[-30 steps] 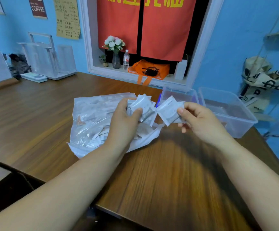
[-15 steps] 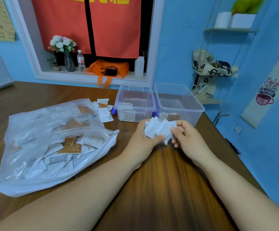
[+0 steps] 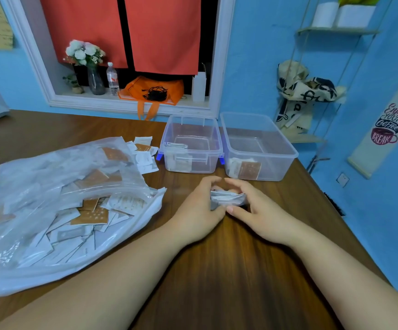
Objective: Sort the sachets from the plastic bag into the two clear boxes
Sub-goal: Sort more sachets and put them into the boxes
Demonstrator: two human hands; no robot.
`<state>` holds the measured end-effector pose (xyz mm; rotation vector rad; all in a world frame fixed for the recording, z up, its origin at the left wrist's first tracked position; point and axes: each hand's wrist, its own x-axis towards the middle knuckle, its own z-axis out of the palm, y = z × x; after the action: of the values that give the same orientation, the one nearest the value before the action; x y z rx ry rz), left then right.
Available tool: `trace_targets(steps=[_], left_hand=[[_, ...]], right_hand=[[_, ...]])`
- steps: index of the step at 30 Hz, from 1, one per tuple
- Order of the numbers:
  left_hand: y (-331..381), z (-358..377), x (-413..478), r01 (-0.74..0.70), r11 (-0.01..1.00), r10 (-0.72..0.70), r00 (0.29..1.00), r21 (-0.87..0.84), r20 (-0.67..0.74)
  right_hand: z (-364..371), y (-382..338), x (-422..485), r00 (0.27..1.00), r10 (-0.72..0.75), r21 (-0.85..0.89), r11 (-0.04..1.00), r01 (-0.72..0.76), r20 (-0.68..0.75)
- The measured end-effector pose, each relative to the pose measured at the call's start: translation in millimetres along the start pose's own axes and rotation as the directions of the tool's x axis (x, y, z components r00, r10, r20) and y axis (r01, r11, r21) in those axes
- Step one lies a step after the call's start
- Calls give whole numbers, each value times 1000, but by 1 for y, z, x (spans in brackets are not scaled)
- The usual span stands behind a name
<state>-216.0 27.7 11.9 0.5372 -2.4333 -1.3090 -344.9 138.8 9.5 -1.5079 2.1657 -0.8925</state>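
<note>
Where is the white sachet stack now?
Head view, centre: sachet stack gripped between left hand and right hand, before the clear boxes, right of the plastic bag.

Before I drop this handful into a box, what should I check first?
1. Grip: left hand and right hand both hold the stack of sachets - ok.
2. Sachet kind: only pale edges show, the faces are hidden - cannot tell.
3. Boxes open: left box and right box have no lids on - ok.
4. Which box takes which: the right box shows a brown sachet at its front wall; the left box's contents look pale - ok.
5. Path: bare table between hands and boxes - ok.
6. Strays: loose sachets lie outside the plastic bag - not ok.
</note>
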Motion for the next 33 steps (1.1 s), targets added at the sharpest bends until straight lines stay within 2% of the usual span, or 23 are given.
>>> trace_targets(steps=[5,9,12,14,16,19,23,25,28,30,33], left_hand=[[1,3,1,40,999,-40,999,19,18],[-4,-1,1,66,998,-66,993,1,-103],[-6,0,2,64,996,-55,989,64,-138],[-4,2,0,32,992,-18,994,124,-108],[-2,5,-2,3,988,9,997,157,-74],[0,8,-5,-8,978,17,999,206,-44],[-1,8,-4,-16,978,43,991,209,-126],[-2,7,-1,-4,983,31,989,184,-145],[-4,6,3,38,978,-11,992,207,-128],[-6,6,5,48,964,-19,994,261,-110],[-9,7,6,80,937,-45,993,341,-110]], right_hand=[[4,-8,2,999,18,96,995,-21,31],[5,-13,1,999,37,234,971,-41,23],[10,-19,2,995,70,315,948,-45,-70],[13,-22,4,980,98,363,931,-29,-173],[15,-22,6,968,134,415,909,-35,-212],[16,-23,7,965,193,563,824,-59,-180],[18,-27,7,984,128,662,749,-13,-126],[14,-27,6,989,91,561,828,-8,-120],[7,-22,5,999,33,191,981,-25,-42],[6,-19,5,1000,-7,47,999,7,3],[5,-18,5,998,-68,-107,992,67,-7]])
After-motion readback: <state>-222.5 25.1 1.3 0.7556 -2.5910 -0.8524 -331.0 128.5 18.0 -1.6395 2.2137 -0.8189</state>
